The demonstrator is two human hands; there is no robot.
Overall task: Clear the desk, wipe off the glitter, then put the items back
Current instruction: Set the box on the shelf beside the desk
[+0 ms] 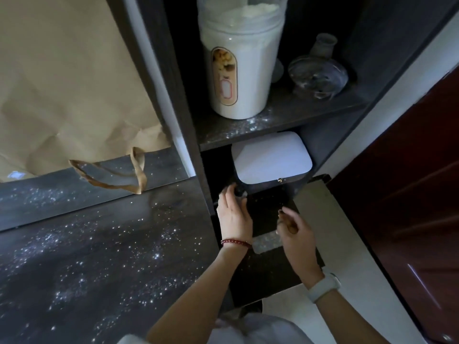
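Both forearms are reaching into the lower shelf compartment. Left hand [233, 217], wearing a red bead bracelet [236, 243], is gripping a small dark object [240, 192], possibly a knob, fingers closed on it. Right hand [295, 232] is hovering just beside, fingers loosely curled, holding nothing discernible. Glitter [104, 247] is covering the dark surface [62, 294] at left, beneath a paper bag [62, 83]. White-lidded box [270, 157] is sitting beyond the hands.
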